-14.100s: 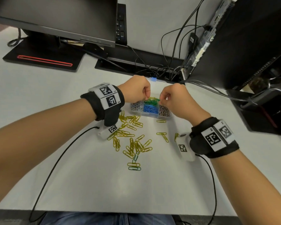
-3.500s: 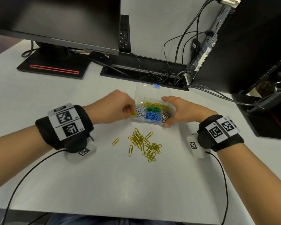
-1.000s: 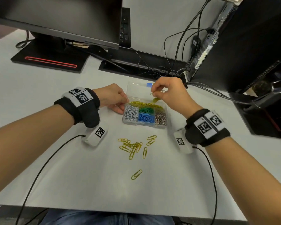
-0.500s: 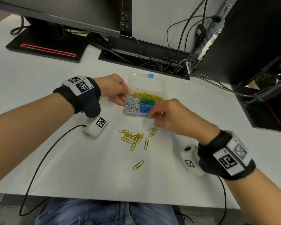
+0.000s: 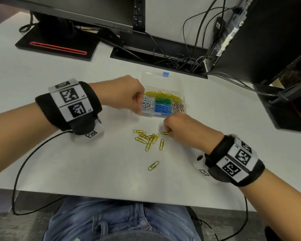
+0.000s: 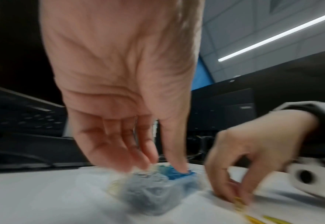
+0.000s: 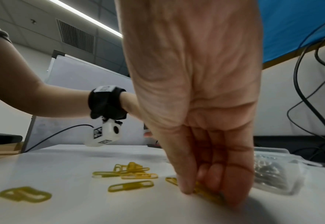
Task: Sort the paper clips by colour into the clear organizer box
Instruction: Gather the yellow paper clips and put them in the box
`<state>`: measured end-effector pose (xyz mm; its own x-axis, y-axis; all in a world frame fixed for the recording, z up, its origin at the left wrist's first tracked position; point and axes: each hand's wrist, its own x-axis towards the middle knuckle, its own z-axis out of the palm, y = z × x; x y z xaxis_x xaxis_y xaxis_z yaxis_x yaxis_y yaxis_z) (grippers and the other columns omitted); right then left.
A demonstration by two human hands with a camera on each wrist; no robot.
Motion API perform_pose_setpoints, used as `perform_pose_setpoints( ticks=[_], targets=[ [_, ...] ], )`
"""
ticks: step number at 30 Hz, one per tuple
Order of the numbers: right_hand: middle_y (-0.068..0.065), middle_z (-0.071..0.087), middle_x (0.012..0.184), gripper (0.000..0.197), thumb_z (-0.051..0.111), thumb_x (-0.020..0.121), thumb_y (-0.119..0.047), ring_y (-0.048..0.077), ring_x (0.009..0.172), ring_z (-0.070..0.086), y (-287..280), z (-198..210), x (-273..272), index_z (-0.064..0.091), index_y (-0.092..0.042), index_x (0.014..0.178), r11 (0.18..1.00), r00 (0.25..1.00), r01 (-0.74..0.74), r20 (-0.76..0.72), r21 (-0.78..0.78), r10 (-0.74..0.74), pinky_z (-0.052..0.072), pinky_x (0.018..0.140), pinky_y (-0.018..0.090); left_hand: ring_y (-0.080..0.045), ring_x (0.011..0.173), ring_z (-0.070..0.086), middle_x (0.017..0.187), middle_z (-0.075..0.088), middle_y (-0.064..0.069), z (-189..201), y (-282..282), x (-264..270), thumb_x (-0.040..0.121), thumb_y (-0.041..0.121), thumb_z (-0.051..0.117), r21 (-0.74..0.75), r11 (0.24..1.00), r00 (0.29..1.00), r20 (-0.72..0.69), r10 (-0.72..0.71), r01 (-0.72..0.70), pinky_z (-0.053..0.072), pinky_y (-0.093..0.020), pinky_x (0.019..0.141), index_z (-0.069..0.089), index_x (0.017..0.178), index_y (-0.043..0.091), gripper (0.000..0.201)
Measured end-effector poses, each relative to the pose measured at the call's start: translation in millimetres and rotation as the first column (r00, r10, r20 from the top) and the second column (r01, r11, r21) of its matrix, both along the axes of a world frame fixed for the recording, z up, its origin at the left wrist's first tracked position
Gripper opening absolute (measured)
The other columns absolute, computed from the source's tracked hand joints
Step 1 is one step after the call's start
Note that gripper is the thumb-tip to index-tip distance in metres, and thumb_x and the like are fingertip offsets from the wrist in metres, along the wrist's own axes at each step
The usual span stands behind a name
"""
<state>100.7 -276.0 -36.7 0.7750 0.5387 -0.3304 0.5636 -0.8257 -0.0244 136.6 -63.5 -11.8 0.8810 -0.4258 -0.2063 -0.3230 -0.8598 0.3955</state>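
Note:
The clear organizer box (image 5: 179, 111) sits mid-table with its lid (image 5: 161, 80) open behind it. It holds white, green, blue, silver and yellow clips in separate sections. My left hand (image 5: 139, 106) holds the box's left end between thumb and fingers; the left wrist view is blurred, with the left hand (image 6: 157, 165) on the box (image 6: 153, 192). Just in front of the box, my right hand (image 5: 165, 132) pinches a yellow paper clip (image 7: 207, 194) against the table. A loose pile of yellow clips (image 5: 146, 138) lies to its left, also in the right wrist view as yellow clips (image 7: 132, 172).
One yellow clip (image 5: 153, 165) lies alone nearer the table's front edge. Two monitors, a red-lined stand base (image 5: 57, 47) and tangled cables (image 5: 177, 58) line the back. A black computer case (image 5: 268, 32) stands at right. Wrist-camera cables trail off the front edge.
My right hand came down from over the box's yellow section to the table in front of the box and now pinches a yellow clip. The left hand stayed at the box's left end.

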Motion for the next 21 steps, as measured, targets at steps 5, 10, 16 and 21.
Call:
perform_pose_setpoints(
  ticks=[5, 10, 16, 21],
  targets=[
    [0.007, 0.057, 0.092, 0.014, 0.050, 0.086, 0.002, 0.022, 0.082, 0.052, 0, -2, 0, 0.051, -0.012, 0.083, 1.000, 1.000, -0.009, -0.006, 0.008, 0.010, 0.047, 0.070, 0.032, -0.011, 0.071, 0.055, 0.077, 0.056, 0.010, -15, -22, -34, 0.068, 0.042, 0.080, 0.187, 0.943, 0.961, -0.079, -0.264, 0.275, 0.047, -0.027, 0.061, 0.059, 0.084, 0.021, 0.034],
    [0.009, 0.058, 0.085, 0.011, 0.052, 0.085, 0.000, 0.024, 0.078, 0.052, -1, -3, 3, 0.057, -0.010, 0.081, 0.997, 1.000, 0.001, -0.011, 0.072, 0.000, 0.047, 0.068, 0.033, -0.013, 0.077, 0.051, 0.085, 0.058, 0.005, -28, -37, -35, 0.081, 0.032, 0.071, 0.287, 0.903, 0.945, -0.025, -0.326, 0.319, 0.033, -0.020, 0.058, 0.062, 0.091, 0.018, 0.020],
    [0.000, 0.060, 0.085, 0.014, 0.057, 0.086, -0.001, 0.016, 0.076, 0.052, -3, 17, 28, 0.068, -0.008, 0.092, 0.916, 0.997, 0.060, 0.021, 0.397, -0.074, 0.042, 0.068, 0.023, -0.010, 0.073, 0.049, 0.079, 0.053, 0.008, -35, -36, -30, 0.087, 0.022, 0.064, 0.202, 0.915, 0.937, -0.041, -0.348, 0.349, 0.027, -0.013, 0.051, 0.062, 0.085, 0.020, 0.004],
    [-0.001, 0.059, 0.092, 0.018, 0.055, 0.090, -0.003, 0.012, 0.084, 0.051, -4, 27, 78, 0.068, -0.007, 0.101, 0.883, 0.965, 0.111, 0.162, 0.457, -0.206, 0.038, 0.073, 0.021, -0.008, 0.067, 0.053, 0.075, 0.056, 0.010, -25, -31, -26, 0.088, 0.021, 0.061, 0.141, 0.938, 0.949, -0.054, -0.311, 0.315, 0.035, -0.015, 0.054, 0.060, 0.080, 0.019, 0.008]
  ],
)
